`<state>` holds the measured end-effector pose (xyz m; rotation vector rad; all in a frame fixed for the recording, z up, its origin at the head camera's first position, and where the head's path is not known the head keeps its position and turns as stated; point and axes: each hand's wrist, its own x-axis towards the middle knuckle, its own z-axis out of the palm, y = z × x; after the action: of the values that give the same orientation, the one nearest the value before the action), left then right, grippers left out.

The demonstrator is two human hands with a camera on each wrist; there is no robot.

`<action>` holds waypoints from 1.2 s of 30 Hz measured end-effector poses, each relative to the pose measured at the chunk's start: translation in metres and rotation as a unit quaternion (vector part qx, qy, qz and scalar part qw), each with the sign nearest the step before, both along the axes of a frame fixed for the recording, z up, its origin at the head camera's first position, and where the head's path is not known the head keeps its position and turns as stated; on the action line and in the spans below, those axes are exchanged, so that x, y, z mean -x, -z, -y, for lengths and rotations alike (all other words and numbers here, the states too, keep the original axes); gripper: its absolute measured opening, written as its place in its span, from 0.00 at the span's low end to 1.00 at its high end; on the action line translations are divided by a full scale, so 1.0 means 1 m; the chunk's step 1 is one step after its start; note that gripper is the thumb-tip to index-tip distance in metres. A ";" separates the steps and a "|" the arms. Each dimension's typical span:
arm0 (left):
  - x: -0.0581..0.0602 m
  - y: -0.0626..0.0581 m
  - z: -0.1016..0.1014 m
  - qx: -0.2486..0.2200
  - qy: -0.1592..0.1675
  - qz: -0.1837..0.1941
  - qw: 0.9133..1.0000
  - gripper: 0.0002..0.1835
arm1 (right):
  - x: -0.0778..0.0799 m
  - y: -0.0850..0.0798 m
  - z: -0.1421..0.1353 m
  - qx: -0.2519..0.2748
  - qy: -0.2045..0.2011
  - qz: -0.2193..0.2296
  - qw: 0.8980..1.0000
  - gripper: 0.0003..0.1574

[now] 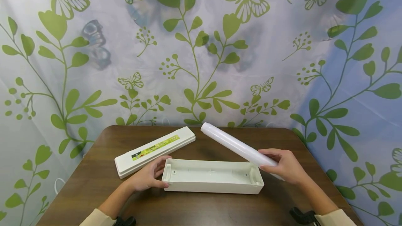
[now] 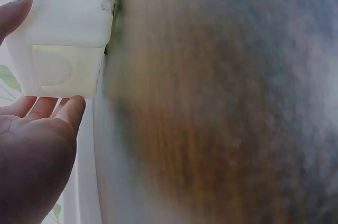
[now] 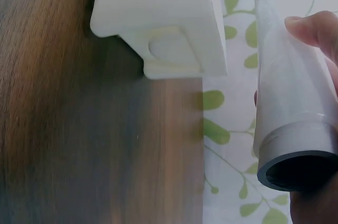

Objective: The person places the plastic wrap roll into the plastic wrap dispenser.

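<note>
A long white plastic wrap box [image 1: 213, 187], with its inside facing up, lies on the table. My left hand [image 1: 147, 176] grips the left end of this box, thumb at the front corner and fingers at the back. In the left wrist view the fingers [image 2: 71, 112] touch the box's end wall [image 2: 63, 71]. My right hand [image 1: 287, 166] holds a roll of clear plastic wrap [image 1: 233, 144] near its right end. The roll slants up and leftward, behind and above the box's right end. Its hollow dark core end [image 3: 296, 171] shows in the right wrist view.
A white lid [image 1: 157, 149] with a yellow-green label lies at an angle on the table, behind and left of the box. The brown wooden table [image 1: 216, 208] ends at a curtain [image 1: 201, 62] patterned with green leaves and butterflies.
</note>
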<state>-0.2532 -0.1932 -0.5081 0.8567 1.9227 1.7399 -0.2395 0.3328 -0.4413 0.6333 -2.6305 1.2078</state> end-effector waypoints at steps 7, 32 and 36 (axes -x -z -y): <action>0.000 -0.001 0.001 0.009 0.000 -0.002 1.000 0.53 | 0.005 0.000 0.011 0.004 -0.036 0.005 0.999 0.29; -0.002 -0.002 0.000 0.011 0.000 0.007 1.000 0.53 | 0.016 -0.002 0.037 0.017 -0.138 0.071 0.988 0.27; -0.002 -0.003 0.000 0.010 -0.001 0.008 1.000 0.53 | 0.020 -0.001 0.039 0.023 -0.154 0.077 0.985 0.27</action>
<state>-0.2512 -0.1929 -0.5046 0.8327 1.9276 1.7211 -0.2592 0.2938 -0.4408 1.0071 -2.6910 1.4498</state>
